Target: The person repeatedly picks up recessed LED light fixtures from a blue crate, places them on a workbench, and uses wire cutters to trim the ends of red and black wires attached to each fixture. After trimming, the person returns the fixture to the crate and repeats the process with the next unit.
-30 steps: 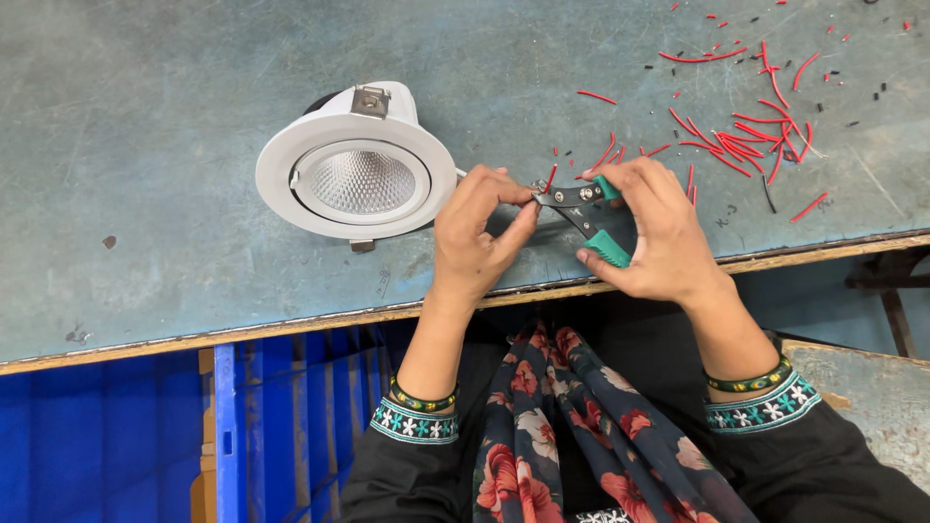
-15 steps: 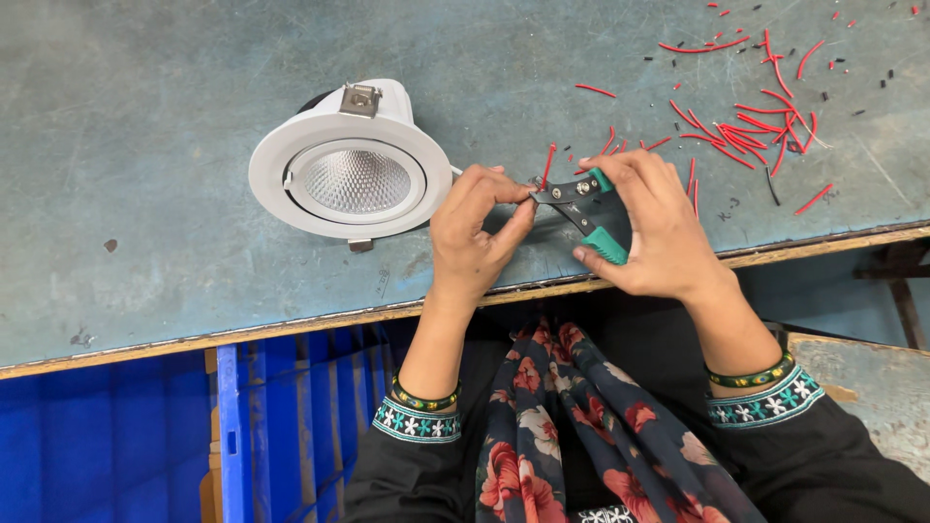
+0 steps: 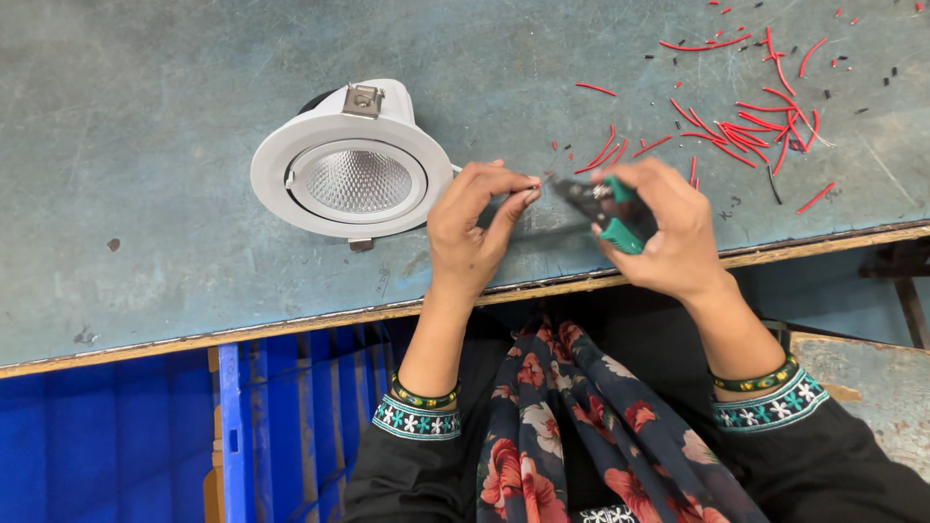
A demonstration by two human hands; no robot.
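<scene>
A white round recessed lamp (image 3: 355, 167) lies face up on the blue-grey worktable (image 3: 145, 194). My left hand (image 3: 475, 228) is just right of it, thumb and fingers pinched on a thin wire end that comes from the lamp. My right hand (image 3: 659, 228) grips green-handled wire strippers (image 3: 605, 208), whose dark jaws point left toward my left fingertips. The wire itself is too thin to see clearly between the two hands.
Several cut red wire pieces (image 3: 751, 121) and small dark scraps are scattered at the table's back right. The table's worn front edge (image 3: 291, 324) runs under my wrists. A blue plastic crate (image 3: 194, 426) stands below on the left.
My hands have stayed together by the lamp; the strippers have shifted slightly against my left fingertips. The lamp has not moved.
</scene>
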